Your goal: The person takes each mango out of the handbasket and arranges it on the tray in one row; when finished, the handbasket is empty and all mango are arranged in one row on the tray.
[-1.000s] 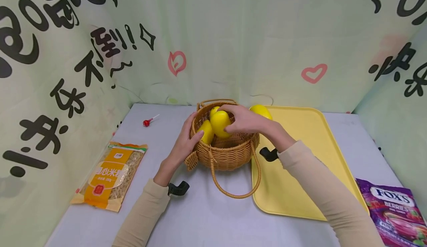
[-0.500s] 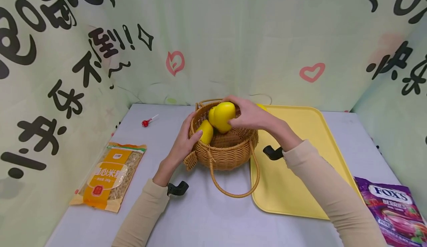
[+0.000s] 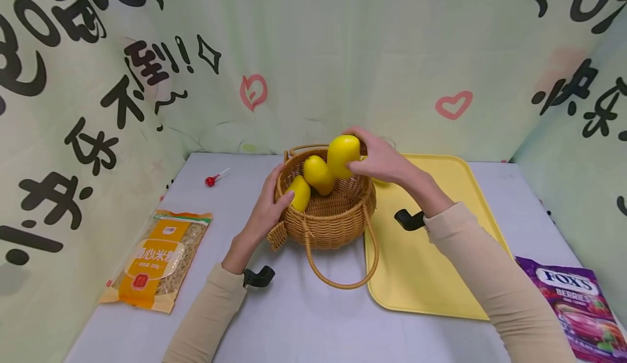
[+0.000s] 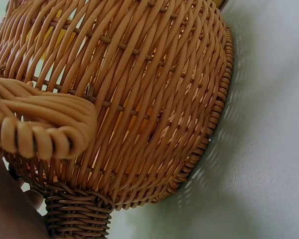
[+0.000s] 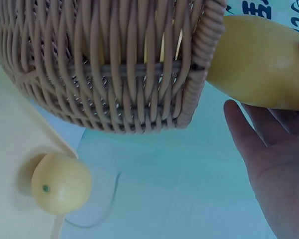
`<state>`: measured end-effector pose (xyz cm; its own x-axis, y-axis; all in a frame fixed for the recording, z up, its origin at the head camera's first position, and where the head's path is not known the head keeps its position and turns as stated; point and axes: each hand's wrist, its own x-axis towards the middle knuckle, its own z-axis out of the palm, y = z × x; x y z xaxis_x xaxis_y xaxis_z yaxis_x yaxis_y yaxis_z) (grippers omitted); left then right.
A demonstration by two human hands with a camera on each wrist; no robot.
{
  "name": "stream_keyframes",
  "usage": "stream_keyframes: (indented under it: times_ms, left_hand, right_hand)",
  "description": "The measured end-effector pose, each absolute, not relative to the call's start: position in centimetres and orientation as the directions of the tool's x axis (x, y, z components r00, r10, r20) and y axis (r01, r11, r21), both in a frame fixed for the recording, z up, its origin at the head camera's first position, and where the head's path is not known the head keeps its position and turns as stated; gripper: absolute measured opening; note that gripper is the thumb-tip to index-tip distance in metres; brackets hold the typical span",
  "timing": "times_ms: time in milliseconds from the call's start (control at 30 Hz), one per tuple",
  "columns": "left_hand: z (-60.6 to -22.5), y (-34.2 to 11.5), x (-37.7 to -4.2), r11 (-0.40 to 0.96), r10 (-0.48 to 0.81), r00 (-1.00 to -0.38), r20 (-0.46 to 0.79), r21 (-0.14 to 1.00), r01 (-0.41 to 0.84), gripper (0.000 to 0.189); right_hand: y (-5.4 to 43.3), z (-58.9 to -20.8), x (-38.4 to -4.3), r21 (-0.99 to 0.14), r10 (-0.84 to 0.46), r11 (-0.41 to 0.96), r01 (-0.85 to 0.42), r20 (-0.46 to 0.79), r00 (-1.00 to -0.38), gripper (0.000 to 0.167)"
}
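Note:
A round wicker basket (image 3: 325, 231) stands mid-table, partly over a yellow tray. My left hand (image 3: 264, 205) grips its left rim, thumb lapping over the edge. Woven wall fills most of the left wrist view. Above the basket's back right rim, my right hand (image 3: 379, 159) holds a yellow mango (image 3: 344, 156) between thumb and fingers. Inside the basket lie two more mangoes, one in the middle (image 3: 318, 175) and one against the left wall (image 3: 300, 193). Another yellow fruit (image 5: 61, 183) rests on the tray in the right wrist view; my right hand mostly hides it from the head camera.
The yellow tray (image 3: 426, 265) lies right of the basket. Its looped handle (image 3: 341, 285) hangs down in front. At left are an orange-labelled food bag (image 3: 157, 262) and a red lollipop (image 3: 210, 180). A purple FOX'S bag (image 3: 570, 303) lies far right. Printed curtains surround the table.
My right hand has lifted the mango up and rightward out of the basket, uncovering the one in the middle. The left hand keeps its grip on the rim.

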<state>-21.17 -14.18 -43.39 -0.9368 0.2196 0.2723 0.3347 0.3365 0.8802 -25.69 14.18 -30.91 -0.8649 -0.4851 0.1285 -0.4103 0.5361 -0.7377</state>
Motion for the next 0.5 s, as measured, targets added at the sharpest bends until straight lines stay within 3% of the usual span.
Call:
stream_keyframes:
  times_ms: [233, 500]
  left_hand:
    - [-42.8, -14.0, -20.8, 0.343, 0.229, -0.942, 0.244, 0.886, 0.312, 0.072]
    - [-39.5, -13.6, -18.9, 0.342, 0.238, -0.942, 0.235, 0.888, 0.308, 0.071]
  right_hand:
    - [15.6, -30.9, -25.8, -0.753, -0.428, 0.511, -0.414, 0.194, -0.883, 0.056]
    - [17.3, -31.1, -26.0, -0.782, -0.352, 0.495, -0.379, 0.218, -0.910, 0.053]
